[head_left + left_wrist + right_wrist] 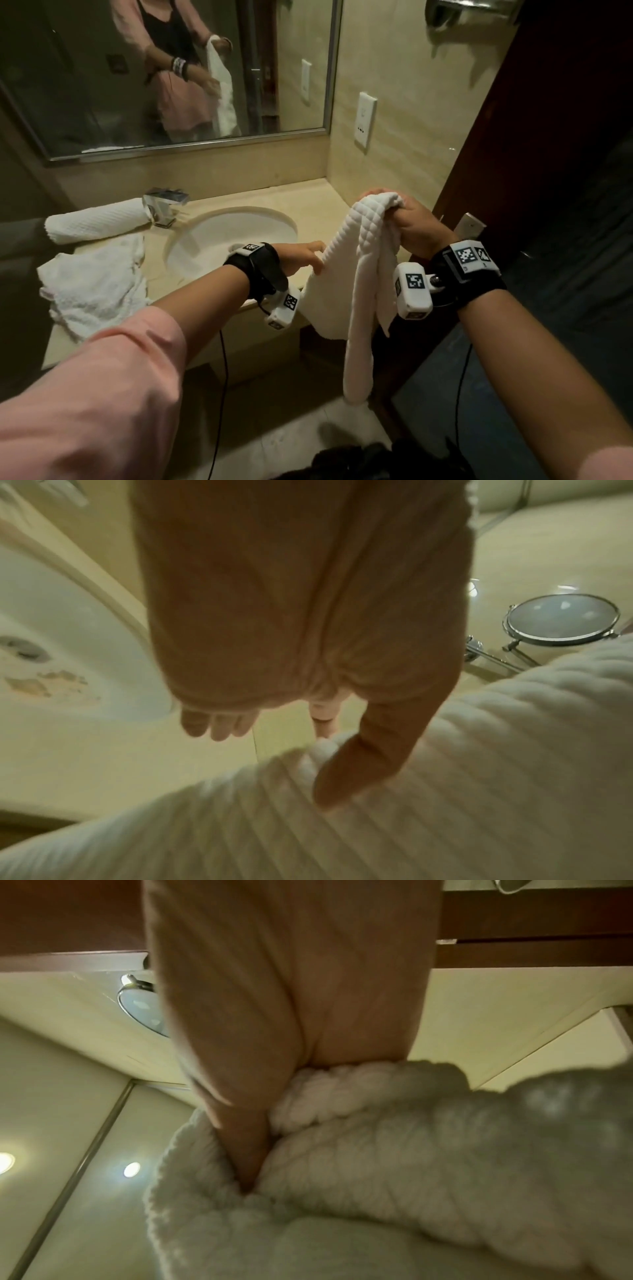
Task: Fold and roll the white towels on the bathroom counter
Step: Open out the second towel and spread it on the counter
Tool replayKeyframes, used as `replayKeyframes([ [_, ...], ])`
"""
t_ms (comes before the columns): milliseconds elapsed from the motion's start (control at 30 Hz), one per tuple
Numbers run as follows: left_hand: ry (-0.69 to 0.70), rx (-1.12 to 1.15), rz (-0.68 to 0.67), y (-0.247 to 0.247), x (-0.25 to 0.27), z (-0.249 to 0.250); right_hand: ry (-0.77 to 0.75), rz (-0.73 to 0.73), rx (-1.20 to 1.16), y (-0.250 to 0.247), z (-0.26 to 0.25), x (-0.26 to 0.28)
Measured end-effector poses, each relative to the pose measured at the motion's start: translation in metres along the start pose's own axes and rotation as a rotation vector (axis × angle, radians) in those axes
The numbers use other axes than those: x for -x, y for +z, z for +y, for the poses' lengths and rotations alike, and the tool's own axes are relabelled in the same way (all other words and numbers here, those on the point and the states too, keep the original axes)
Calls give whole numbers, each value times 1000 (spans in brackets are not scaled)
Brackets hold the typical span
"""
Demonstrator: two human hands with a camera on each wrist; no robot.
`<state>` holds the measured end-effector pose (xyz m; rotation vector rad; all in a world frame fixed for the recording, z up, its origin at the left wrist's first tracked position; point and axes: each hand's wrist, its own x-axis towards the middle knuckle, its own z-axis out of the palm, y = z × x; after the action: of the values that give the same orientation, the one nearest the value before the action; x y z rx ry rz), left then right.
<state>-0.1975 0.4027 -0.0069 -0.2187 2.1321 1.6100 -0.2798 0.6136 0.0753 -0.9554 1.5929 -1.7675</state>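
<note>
1. Right hand (411, 222) is gripping the top of a white waffle towel (359, 274), raised in front of the worktop's right end. Grip is curled tight round bunched cloth; in the right wrist view the thumb (240, 1139) is digging into the folds.
2. The towel is hanging from that fist in two long drapes, off the worktop, lower end dangling down past the cabinet front toward the floor.
3. Left hand (303, 258) is pinching the towel's left edge lower down, over the worktop's front lip. The left wrist view is showing the thumb (359, 764) pressing on the ribbed cloth with a finger behind it; the other fingers (215, 725) are sticking out loose and holding nothing.
4. The cloth is stretching taut on a slope between the two hands, right end higher.
5. A rolled towel (97, 221) is lying at the back left of the worktop (318, 202), touching or just beside the chrome faucet (164, 205).
6. A second, loosely crumpled towel (92, 284) is sitting on the worktop's left front, just left of the oval sink (205, 219).
7. The mirror (301, 68) above is reflecting the person holding the towel.
8. A round shaving mirror (561, 619) on a chrome arm is showing in both wrist views.
</note>
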Motion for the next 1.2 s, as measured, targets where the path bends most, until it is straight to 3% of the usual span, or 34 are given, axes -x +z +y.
replayKeyframes([
  [100, 15, 60, 32, -2, -6, -3, -20, -32, -38, -7, -5, 1],
  [367, 16, 27, -169, 22, -4, 37, -104, -139, -47, -10, -30, 1],
  [600, -61, 0, -271, 20, -17, 15, -160, -130, -38, -24, -42, 10],
  [700, -64, 83, -280, 24, -22, 13, -154, -121, -66, -32, -41, 14],
  [767, -21, 76, -193, 32, -22, 14, -141, -107, -77, -34, -40, 15],
  [867, -80, 350, -153, 40, -15, 27, -132, -73, -69, -38, -35, 15],
  [900, -10, 183, -284, 39, -14, 31, -128, -49, -61, -40, -32, 16],
  [933, 196, 140, -382, 36, -20, 28, -119, -17, -46, -43, -28, 17],
  [967, 275, 70, -365, 29, -30, 19, -109, 22, -34, -46, -26, 19],
  [1033, 140, 66, -130, 29, -22, 24, -70, 92, -37, -53, -17, 21],
  [1100, 97, 55, -3, 24, -14, 35, -21, 138, -75, -59, -11, 25],
  [1200, 174, 133, 140, 12, -1, 46, 31, 93, -54, -65, -8, 33],
])
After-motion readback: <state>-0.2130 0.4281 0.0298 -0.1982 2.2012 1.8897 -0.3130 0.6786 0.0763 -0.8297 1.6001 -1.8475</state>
